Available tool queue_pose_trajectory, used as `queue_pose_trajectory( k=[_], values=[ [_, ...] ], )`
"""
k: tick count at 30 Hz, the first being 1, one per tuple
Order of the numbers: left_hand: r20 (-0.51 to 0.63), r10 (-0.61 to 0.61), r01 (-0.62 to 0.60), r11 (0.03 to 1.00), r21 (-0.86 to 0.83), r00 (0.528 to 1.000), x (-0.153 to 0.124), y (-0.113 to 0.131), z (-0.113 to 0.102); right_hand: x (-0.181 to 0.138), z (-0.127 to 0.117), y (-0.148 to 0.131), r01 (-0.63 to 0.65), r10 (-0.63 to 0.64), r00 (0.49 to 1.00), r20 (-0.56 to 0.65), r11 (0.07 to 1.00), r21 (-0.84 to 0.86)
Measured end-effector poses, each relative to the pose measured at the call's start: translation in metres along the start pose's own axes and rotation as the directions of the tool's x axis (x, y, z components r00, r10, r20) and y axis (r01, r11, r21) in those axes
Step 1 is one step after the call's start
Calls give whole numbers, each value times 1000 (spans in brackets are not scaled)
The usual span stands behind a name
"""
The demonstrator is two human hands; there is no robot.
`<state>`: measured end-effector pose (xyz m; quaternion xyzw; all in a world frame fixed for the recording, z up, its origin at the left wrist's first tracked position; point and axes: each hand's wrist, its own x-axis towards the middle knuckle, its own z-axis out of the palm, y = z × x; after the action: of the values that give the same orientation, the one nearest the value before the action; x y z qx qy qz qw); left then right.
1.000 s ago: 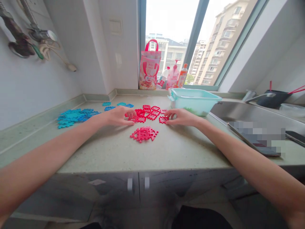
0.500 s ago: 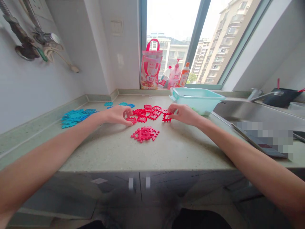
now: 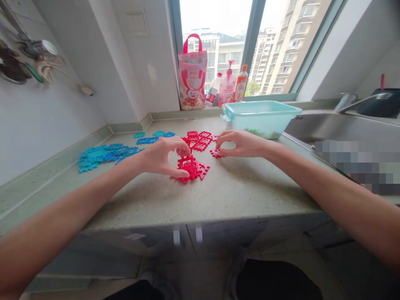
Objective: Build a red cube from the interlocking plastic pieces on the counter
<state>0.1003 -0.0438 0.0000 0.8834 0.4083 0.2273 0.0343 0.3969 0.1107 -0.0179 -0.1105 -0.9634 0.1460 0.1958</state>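
My left hand [image 3: 162, 156] is curved over a small pile of red plastic interlocking pieces [image 3: 198, 171]. A square red lattice piece [image 3: 185, 161] stands tilted between its thumb and fingertips, over the pile. To the right, my right hand [image 3: 242, 143] pinches the edge of another red interlocking piece [image 3: 215, 153], held low and nearly flat close to the counter. Behind and between the hands, several more red pieces [image 3: 201, 143] lie scattered, some partly hidden by my left fingers.
Blue interlocking pieces [image 3: 103, 155] are heaped on the left of the counter [image 3: 218, 196]. A turquoise plastic tub [image 3: 262, 121] with something green inside stands behind my right hand, beside the steel sink [image 3: 318, 129]. A bag [image 3: 193, 79] and bottles [image 3: 227, 87] line the windowsill.
My left hand has moved right and nearer, from the back red pieces to the front pile, with a red piece. The piece in my right hand has gone from upright to nearly flat.
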Motion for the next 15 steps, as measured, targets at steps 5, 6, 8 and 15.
queue_pose_trajectory(
  k=[5,6,8,15],
  values=[
    [67,-23,23,1000,3,997,1,-7,2,-2,2,9,-97,98,992,77,995,-17],
    [46,-48,48,999,-1,998,1,-11,0,-2,3,9,-105,107,991,77,994,-26],
    [-21,-125,125,992,-3,992,-2,-23,-4,-1,5,6,-108,111,993,37,992,-69],
    [-63,-289,295,950,105,955,-13,-64,-6,4,14,-1,-95,98,995,36,992,-83]
  ],
)
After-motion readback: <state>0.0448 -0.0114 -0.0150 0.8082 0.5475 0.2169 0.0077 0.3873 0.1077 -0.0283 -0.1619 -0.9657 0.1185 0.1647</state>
